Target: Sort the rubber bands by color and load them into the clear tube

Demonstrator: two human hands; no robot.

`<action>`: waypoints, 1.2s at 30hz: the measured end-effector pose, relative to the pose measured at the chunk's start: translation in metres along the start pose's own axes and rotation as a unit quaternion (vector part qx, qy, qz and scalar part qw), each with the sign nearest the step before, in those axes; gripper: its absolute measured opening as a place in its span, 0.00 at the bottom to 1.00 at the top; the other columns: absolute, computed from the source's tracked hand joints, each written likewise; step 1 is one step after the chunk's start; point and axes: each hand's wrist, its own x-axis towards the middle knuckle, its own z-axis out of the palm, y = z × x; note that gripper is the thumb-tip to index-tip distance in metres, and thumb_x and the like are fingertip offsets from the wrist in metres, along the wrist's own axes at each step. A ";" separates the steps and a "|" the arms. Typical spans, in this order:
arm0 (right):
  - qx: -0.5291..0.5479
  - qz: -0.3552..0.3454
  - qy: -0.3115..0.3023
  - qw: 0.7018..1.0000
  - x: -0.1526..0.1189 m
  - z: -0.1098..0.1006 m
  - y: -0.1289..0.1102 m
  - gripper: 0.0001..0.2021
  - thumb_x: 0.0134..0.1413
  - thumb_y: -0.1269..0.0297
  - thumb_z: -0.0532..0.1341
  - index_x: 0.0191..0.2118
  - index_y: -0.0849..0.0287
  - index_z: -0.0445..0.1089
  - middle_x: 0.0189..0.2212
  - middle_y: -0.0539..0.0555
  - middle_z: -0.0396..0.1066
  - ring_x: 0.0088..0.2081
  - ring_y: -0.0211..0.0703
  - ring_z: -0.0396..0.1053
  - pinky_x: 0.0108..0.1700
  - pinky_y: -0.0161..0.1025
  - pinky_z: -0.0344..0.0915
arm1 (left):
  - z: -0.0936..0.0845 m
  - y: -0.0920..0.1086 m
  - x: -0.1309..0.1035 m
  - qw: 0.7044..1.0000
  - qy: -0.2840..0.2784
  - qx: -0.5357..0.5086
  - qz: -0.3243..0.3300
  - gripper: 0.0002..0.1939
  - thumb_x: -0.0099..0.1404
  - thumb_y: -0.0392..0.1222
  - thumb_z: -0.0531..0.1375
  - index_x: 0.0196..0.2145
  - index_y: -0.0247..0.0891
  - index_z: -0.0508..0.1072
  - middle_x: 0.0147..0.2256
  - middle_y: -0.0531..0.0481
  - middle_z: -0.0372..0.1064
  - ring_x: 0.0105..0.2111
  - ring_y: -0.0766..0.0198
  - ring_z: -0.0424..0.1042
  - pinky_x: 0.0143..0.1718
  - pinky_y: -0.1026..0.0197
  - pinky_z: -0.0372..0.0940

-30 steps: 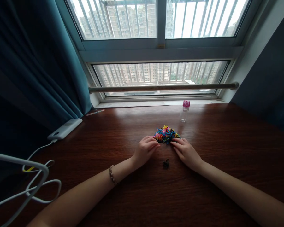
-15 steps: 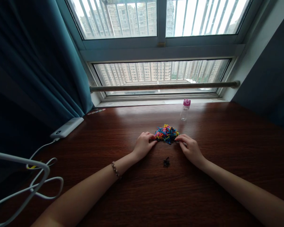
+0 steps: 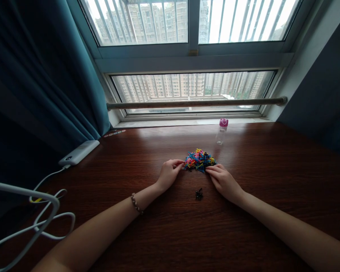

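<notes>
A heap of small, thin multicoloured pieces that look like elastic bands (image 3: 198, 160) lies on the brown table, with blue, pink, yellow and black among them. At its left edge my left hand (image 3: 170, 173) has thumb and forefinger pinched together; what is between them is too small to make out. My right hand (image 3: 225, 182) touches the heap's front right edge, its fingers pressed together and the tips partly hidden among dark pieces. A small separate cluster of black bands (image 3: 198, 194) rests nearer to me, between my two forearms.
A clear bottle with a pink cap (image 3: 221, 132) stands behind the heap, towards the window. On the left, a white power strip-like box (image 3: 79, 154) lies by the blue curtain (image 3: 85, 94), with a looped white cable (image 3: 55, 215) in front. A rail (image 3: 195, 103) crosses the window.
My right hand has shifted slightly left and towards me along the heap's front edge, its fingers drawing together. My left hand has moved back a little to the left.
</notes>
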 end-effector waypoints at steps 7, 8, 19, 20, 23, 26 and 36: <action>0.002 -0.002 -0.008 1.000 -0.001 0.001 -0.002 0.15 0.51 0.76 0.52 0.43 0.58 0.69 0.42 0.56 0.68 0.43 0.45 0.62 0.47 0.45 0.63 | -0.001 0.004 0.000 0.999 0.012 -0.041 -0.020 0.11 0.58 0.43 0.55 0.34 0.35 0.74 0.31 0.48 0.73 0.26 0.65 0.69 0.29 0.64 0.63; 0.006 0.002 -0.003 1.000 -0.001 0.001 -0.001 0.15 0.51 0.76 0.52 0.41 0.59 0.70 0.41 0.56 0.69 0.43 0.45 0.62 0.47 0.44 0.63 | -0.001 0.005 0.000 0.998 0.012 -0.051 -0.017 0.11 0.58 0.43 0.55 0.35 0.35 0.73 0.32 0.48 0.73 0.27 0.65 0.69 0.29 0.64 0.63; 0.059 0.073 0.078 0.993 0.000 0.001 0.003 0.11 0.52 0.73 0.53 0.36 0.59 0.72 0.35 0.55 0.71 0.38 0.43 0.67 0.43 0.42 0.65 | -0.005 0.018 -0.008 0.993 -0.032 -0.070 0.089 0.09 0.55 0.44 0.60 0.32 0.36 0.71 0.29 0.49 0.71 0.28 0.67 0.67 0.31 0.65 0.62; 0.059 0.072 0.074 0.993 0.000 0.000 0.003 0.11 0.51 0.73 0.53 0.35 0.58 0.72 0.35 0.55 0.71 0.38 0.43 0.67 0.43 0.42 0.65 | -0.006 0.020 -0.010 0.991 -0.044 -0.063 0.108 0.09 0.55 0.44 0.60 0.32 0.36 0.71 0.29 0.49 0.71 0.28 0.66 0.67 0.32 0.64 0.62; 0.051 0.056 0.060 0.995 0.000 -0.001 0.001 0.11 0.51 0.74 0.53 0.35 0.57 0.72 0.36 0.54 0.71 0.40 0.44 0.66 0.45 0.43 0.64 | -0.007 0.025 -0.015 0.974 -0.130 -0.036 0.182 0.09 0.58 0.43 0.56 0.31 0.37 0.73 0.31 0.46 0.72 0.32 0.64 0.68 0.37 0.62 0.62; 0.032 0.039 0.049 0.998 0.000 -0.001 0.001 0.12 0.51 0.74 0.53 0.37 0.56 0.72 0.40 0.55 0.70 0.42 0.46 0.64 0.46 0.46 0.63 | -0.007 0.033 -0.023 0.936 -0.265 -0.002 0.232 0.10 0.60 0.44 0.54 0.32 0.40 0.74 0.33 0.45 0.73 0.36 0.61 0.69 0.43 0.58 0.61; 0.022 0.024 0.025 0.999 -0.001 0.001 -0.001 0.13 0.52 0.74 0.52 0.40 0.59 0.71 0.39 0.56 0.70 0.42 0.46 0.64 0.46 0.45 0.63 | -0.004 0.028 -0.024 0.965 -0.124 0.014 0.232 0.09 0.61 0.41 0.54 0.35 0.38 0.72 0.31 0.46 0.71 0.33 0.63 0.68 0.39 0.60 0.61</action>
